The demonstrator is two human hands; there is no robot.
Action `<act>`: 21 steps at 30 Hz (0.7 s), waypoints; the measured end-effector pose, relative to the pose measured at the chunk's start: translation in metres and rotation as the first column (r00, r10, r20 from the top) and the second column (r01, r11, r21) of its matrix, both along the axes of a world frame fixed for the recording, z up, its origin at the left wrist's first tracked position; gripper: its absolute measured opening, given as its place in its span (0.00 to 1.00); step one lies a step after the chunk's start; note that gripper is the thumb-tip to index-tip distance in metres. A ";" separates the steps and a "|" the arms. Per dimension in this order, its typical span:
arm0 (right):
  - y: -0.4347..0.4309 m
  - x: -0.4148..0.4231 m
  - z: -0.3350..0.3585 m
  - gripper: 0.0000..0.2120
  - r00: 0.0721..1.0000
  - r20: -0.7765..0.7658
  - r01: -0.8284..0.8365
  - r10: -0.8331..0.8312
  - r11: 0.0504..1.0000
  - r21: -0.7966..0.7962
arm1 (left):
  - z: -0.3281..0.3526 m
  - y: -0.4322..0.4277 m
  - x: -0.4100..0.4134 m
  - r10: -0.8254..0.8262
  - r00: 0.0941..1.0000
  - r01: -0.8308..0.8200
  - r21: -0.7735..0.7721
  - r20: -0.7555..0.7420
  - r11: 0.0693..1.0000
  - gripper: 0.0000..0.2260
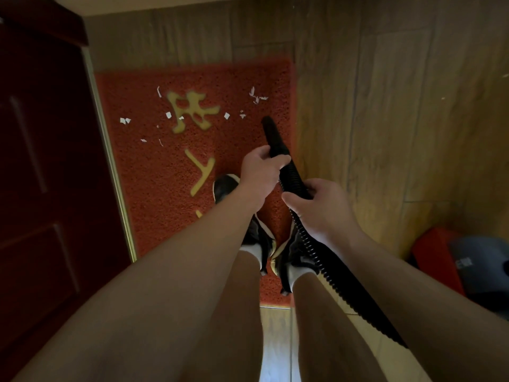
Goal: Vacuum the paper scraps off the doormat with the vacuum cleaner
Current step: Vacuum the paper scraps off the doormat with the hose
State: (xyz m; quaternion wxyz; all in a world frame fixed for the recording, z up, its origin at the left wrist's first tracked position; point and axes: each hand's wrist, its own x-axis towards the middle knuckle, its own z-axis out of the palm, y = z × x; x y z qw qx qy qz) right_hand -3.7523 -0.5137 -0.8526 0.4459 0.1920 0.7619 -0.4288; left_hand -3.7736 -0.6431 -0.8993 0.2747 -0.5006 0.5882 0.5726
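Scraps (226,115): white paper bits, scattered across upper half of mat (143,175), upper centre of frame; nearest ones just beyond nozzle tip, the rest strung out leftward toward door (41,161)

Nozzle (271,133): black, long axis running from lower right up toward upper centre, tip near mat's right edge; whether touching the pile, cannot tell

Left hand (260,172): clamped round nozzle base, the nearer hand to scraps

Right hand (319,208): wrapped round ribbed hose (344,282) just behind

Room: open mat to left of tip for a sideways sweep, judged the next need; door frame bounding left edge, wood floor (385,106) past right edge, shoes (224,186) on lower mat, behind the hands
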 end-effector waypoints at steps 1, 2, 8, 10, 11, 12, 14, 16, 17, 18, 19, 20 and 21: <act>0.000 -0.002 -0.001 0.10 1.000 0.001 0.006 -0.006 1.000 0.002 | -0.001 0.000 -0.002 -0.007 1.000 0.007 0.001 -0.003 1.000 0.06; -0.001 -0.003 -0.002 0.10 1.000 -0.001 0.011 -0.011 1.000 0.004 | -0.003 -0.001 -0.004 -0.009 1.000 0.009 0.004 -0.005 1.000 0.06; -0.010 -0.017 -0.007 0.10 1.000 -0.007 0.018 -0.018 1.000 0.008 | -0.006 -0.008 -0.018 0.013 1.000 -0.013 0.022 -0.008 1.000 0.07; -0.013 -0.021 -0.008 0.10 1.000 -0.008 0.027 -0.027 1.000 0.005 | -0.007 -0.011 -0.023 0.004 1.000 -0.003 0.028 -0.014 1.000 0.07; -0.014 -0.023 -0.009 0.10 0.999 -0.007 0.033 -0.033 0.999 0.002 | -0.008 -0.012 -0.025 -0.002 1.000 0.003 0.027 -0.016 1.000 0.07; -0.016 -0.025 -0.009 0.10 0.999 -0.003 0.042 -0.042 0.999 -0.002 | -0.008 -0.014 -0.028 -0.007 1.000 0.008 0.027 -0.020 1.000 0.07; -0.019 -0.029 -0.010 0.09 0.999 0.001 0.052 -0.052 0.999 -0.003 | -0.009 -0.016 -0.033 -0.013 1.000 0.014 0.027 -0.025 1.000 0.07; -0.021 -0.033 -0.010 0.09 0.999 0.000 0.044 -0.044 0.999 0.005 | -0.010 -0.019 -0.037 -0.016 1.000 0.016 0.027 -0.023 1.000 0.06; -0.022 -0.034 -0.010 0.09 0.999 0.003 0.042 -0.042 0.999 0.004 | -0.010 -0.020 -0.039 -0.015 1.000 0.015 0.025 -0.019 1.000 0.07; -0.023 -0.035 -0.010 0.09 0.999 0.006 0.039 -0.039 0.999 0.002 | -0.010 -0.021 -0.040 -0.016 1.000 0.016 0.023 -0.014 1.000 0.08; -0.024 -0.037 -0.010 0.09 0.999 0.008 0.036 -0.036 0.999 0.001 | -0.011 -0.021 -0.041 -0.018 1.000 0.018 0.021 -0.011 1.000 0.09; -0.024 -0.037 -0.010 0.09 0.999 0.008 0.034 -0.034 0.999 0.003 | -0.011 -0.022 -0.042 -0.019 1.000 0.019 0.022 -0.009 1.000 0.09; -0.025 -0.038 -0.010 0.08 0.999 0.007 0.035 -0.035 0.999 0.009 | -0.012 -0.023 -0.043 -0.016 1.000 0.016 0.027 -0.008 1.000 0.10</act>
